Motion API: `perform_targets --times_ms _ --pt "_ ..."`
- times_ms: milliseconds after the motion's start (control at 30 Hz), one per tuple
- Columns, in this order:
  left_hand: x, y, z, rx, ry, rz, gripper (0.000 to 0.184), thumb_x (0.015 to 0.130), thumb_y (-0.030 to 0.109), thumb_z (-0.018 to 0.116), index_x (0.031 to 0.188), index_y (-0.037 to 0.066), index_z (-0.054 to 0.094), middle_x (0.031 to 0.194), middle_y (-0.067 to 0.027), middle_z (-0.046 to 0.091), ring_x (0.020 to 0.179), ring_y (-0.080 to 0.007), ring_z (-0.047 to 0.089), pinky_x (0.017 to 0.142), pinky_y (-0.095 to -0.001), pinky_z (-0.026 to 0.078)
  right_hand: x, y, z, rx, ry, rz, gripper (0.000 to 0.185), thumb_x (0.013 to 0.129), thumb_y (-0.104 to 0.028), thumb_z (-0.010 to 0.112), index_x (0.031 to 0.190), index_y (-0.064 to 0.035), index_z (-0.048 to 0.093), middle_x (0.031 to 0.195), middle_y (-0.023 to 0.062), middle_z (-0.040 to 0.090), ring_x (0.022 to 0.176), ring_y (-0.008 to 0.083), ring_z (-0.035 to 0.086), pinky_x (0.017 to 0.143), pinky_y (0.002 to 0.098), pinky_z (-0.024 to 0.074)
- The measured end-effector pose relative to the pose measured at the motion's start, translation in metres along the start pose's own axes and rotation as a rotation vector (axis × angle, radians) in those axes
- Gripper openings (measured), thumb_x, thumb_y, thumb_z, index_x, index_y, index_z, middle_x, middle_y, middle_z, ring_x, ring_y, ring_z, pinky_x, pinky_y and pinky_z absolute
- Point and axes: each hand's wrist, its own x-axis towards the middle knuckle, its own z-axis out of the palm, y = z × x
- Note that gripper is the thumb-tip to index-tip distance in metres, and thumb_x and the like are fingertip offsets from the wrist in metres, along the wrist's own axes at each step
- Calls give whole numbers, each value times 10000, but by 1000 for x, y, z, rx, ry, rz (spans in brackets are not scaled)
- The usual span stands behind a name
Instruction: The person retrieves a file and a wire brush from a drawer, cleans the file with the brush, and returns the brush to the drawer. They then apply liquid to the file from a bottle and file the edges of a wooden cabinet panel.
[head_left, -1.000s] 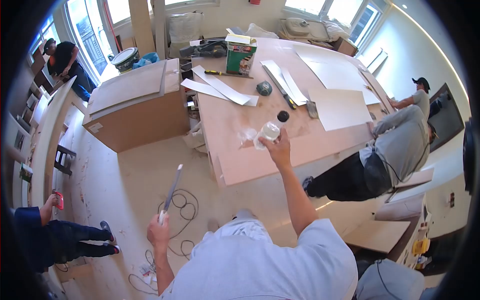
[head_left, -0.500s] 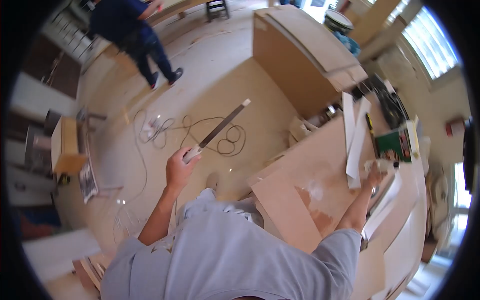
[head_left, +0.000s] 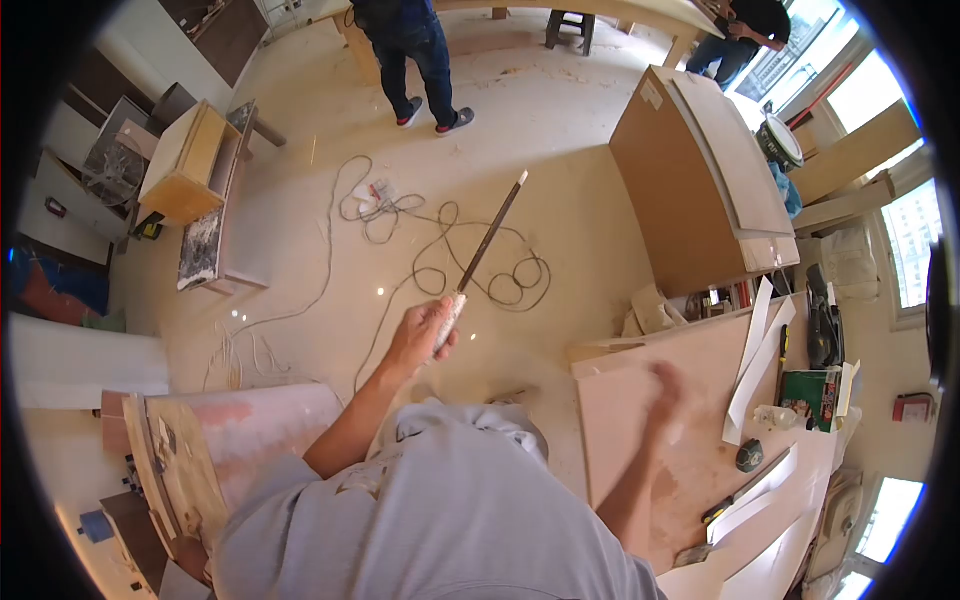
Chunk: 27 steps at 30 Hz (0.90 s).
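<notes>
My left hand is closed round the pale, speckled handle of a long, narrow dark tool with a white tip. The tool points up and away over the floor. My right hand is smeared by motion above the pinkish board of the workbench; its fingers cannot be made out. To the right of that hand lie white strips, a clear bottle, a tape measure and a green box. A yellow-and-black handled tool rests nearer me.
A large brown carton stands beyond the bench. Looped cable lies across the floor ahead. At left is a low bench with a wooden box. One person stands by the far table; another person is at far right.
My right hand has left the area by the bottle and moved left over the board. My left hand still grips the tool, now turned more edge-on. The view has swung right.
</notes>
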Motion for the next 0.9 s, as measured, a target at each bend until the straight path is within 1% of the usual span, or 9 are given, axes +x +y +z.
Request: perform_targets --times_ms 33,100,133,367,500,567,633,767,900 --pt "-4 1 -11 -103 -70 -29 481 1015 485 438 987 32 598 626 -34 567 421 -76 464 381 -217 362 -5 -18 86 178 -263 85 433 1044 -337 384 1187 2 611 1190 150 636 1122 247 584 1022 401 418" --pt "-13 4 -36 -314 -211 -90 506 1027 494 383 965 38 592 618 -42 558 400 -89 450 374 -229 366 -25 -58 220 -100 -519 246 404 1049 -314 425 1270 -15 585 1227 131 625 1104 216 593 996 326 419" --pt "-17 1 -50 -380 -246 -112 534 1036 506 323 921 53 581 600 -42 540 381 -104 432 368 -233 368 -27 -111 269 -42 -580 109 378 1020 -239 507 1309 4 521 1151 151 651 1103 262 606 908 364 500" --pt "-53 1 -172 -349 -103 131 571 1044 502 286 888 44 588 641 -70 571 461 -139 526 428 -268 429 -46 -186 446 259 -1001 462 254 1027 -254 503 1088 -11 539 805 68 616 765 141 633 676 281 521" --pt "-53 -30 -236 134 302 285 447 1022 388 443 991 -14 634 792 -96 659 679 -154 641 621 -289 526 -40 -160 529 333 -949 174 269 1022 -268 511 1102 -11 523 780 40 601 734 109 617 614 284 500" --pt "-62 -33 -266 252 521 279 355 996 288 540 1068 -43 646 908 -108 698 817 -162 679 745 -302 549 -17 -112 558 -47 -922 52 333 1012 -323 520 1154 -23 539 819 104 643 734 193 646 647 341 520" --pt "-65 -58 -305 85 613 218 256 952 184 580 1022 -49 659 863 -110 700 770 -154 684 692 -292 551 1 -106 585 -477 -832 -276 392 986 -374 543 1130 -9 551 805 186 632 711 306 632 658 433 490" --pt "-88 -86 -390 -49 868 127 176 907 91 632 968 -70 671 792 -116 695 686 -153 681 652 -279 567 26 -66 637 -700 -1078 -106 371 955 -345 585 1092 -1 565 845 254 638 777 419 631 651 476 470" --pt "-104 -104 -458 -155 1208 34 198 886 119 659 876 -79 670 703 -124 679 560 -137 645 535 -271 528 36 -3 711 -514 -1309 7 342 934 -327 613 1043 -5 584 790 185 636 704 327 627 609 413 476"
